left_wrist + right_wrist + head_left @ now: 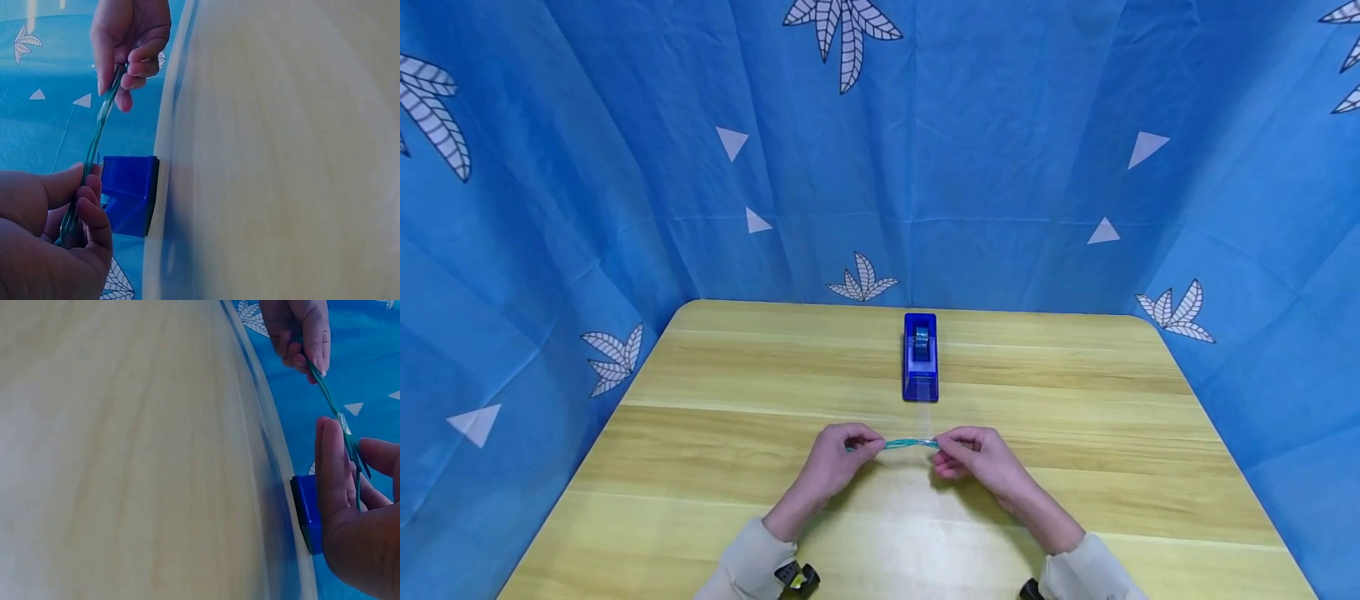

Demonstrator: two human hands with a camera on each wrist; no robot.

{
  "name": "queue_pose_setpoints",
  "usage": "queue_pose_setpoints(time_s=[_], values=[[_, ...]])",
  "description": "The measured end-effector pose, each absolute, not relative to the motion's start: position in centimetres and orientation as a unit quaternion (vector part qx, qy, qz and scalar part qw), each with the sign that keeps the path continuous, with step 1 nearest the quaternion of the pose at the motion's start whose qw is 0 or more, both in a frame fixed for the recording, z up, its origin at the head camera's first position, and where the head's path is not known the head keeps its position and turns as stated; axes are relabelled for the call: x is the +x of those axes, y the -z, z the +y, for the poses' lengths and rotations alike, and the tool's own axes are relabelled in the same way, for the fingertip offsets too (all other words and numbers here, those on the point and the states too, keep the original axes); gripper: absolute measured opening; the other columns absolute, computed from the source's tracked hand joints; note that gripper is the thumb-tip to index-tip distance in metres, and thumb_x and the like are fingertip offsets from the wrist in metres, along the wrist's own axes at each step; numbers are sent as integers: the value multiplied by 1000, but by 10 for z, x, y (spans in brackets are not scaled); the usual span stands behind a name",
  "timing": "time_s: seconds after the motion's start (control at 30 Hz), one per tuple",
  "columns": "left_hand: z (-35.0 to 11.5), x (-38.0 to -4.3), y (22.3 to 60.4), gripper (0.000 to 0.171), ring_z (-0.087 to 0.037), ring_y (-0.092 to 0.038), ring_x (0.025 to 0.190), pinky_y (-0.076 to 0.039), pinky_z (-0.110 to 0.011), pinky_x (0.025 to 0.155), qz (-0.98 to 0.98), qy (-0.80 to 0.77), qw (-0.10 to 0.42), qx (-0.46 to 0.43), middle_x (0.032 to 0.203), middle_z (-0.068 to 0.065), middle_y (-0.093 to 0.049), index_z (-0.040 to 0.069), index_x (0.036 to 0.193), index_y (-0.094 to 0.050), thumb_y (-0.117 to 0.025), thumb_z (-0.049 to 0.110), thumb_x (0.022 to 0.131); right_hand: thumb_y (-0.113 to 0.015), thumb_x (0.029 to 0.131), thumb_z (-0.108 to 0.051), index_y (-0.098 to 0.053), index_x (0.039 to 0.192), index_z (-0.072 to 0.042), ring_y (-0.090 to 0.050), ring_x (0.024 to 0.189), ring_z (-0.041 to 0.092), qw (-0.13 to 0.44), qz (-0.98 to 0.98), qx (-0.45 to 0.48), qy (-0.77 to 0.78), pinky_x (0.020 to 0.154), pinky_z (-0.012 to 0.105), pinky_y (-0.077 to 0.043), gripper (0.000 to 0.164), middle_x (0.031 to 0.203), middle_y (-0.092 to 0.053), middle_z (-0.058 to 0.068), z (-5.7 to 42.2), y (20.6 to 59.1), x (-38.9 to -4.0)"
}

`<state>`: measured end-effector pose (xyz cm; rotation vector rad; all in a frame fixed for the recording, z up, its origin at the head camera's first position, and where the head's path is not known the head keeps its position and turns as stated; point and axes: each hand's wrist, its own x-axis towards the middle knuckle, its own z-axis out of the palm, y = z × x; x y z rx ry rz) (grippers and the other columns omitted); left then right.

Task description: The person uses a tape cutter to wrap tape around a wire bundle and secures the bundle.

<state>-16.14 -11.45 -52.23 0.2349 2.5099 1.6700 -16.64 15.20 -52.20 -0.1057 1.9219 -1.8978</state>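
A slim bundle of green wires (904, 443) stretches between the two hands above the table. The left hand (842, 457) pinches its left part between thumb and fingers, and in the left wrist view loose wire ends reach into that palm. At the other end the right hand (981, 458) pinches the bundle with thumb and fingertips. A band of clear tape (343, 424) wraps the wires close beside the right fingertips. Just beyond the hands stands a blue tape dispenser (921, 358) with a roll in it, and a clear strip (924, 417) runs from its front toward the wires.
The wood-grain table (737, 467) has rounded far corners. A blue curtain (1000, 167) with white leaf and triangle prints hangs along its back and both sides. Dark devices (797, 578) are strapped at the wrists over light sleeves (756, 558).
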Motion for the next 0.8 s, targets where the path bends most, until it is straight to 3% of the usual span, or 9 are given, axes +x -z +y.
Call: queue_pose_setpoints(time_s=[0.27,0.5,0.8], values=[[-115,-162,523,8,-8,-62,81,-50,-22,72,831,-548,40,85,93,-2,-78,12,96,-81,-76,18,96,-60,105,-18,-65,116,17,-72,76,14,236,698,-44,675,75,29,-63,36,90,-76,13,152,523,-167],[-114,-163,521,9,-11,-64,83,-52,-22,73,832,-547,45,80,97,-1,-78,15,99,-81,-75,21,96,-64,102,-11,-64,115,18,-68,69,10,239,689,-54,682,68,24,-60,32,83,-74,6,155,525,-170],[-113,-165,524,22,-19,-68,82,-52,-22,66,815,-571,86,52,96,-10,-78,7,107,-78,-70,26,101,-67,98,-3,-67,115,18,-70,72,10,211,702,-48,679,70,24,-61,27,85,-76,10,158,523,-175]])
